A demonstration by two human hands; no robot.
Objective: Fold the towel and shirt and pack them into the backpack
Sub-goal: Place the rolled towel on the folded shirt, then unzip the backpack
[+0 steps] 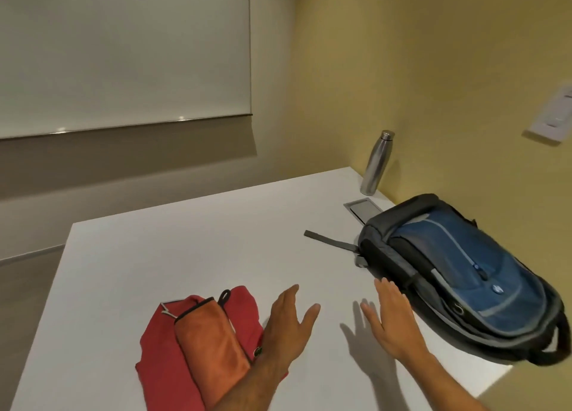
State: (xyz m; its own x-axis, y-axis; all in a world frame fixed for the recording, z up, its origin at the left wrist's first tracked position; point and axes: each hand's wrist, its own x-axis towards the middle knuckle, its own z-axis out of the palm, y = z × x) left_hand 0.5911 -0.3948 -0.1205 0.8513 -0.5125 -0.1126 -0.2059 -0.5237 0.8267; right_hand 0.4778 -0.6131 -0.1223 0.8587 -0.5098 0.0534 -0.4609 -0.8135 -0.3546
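Observation:
A folded red shirt (158, 358) lies on the white table (185, 255) at the lower left. On top of it rests a folded orange towel (210, 345) with a black loop. A blue and grey backpack (464, 277) lies flat on the table's right side, its zips looking closed. My left hand (289, 327) hovers open just right of the shirt, fingers straight. To its right my right hand (391, 314) is also open, fingertips close to the backpack's near edge. Neither hand holds anything.
A steel water bottle (376, 163) stands at the table's far right corner against the yellow wall. A grey cable hatch (363, 209) is set in the table behind the backpack. A grey strap (331, 240) trails left from the bag.

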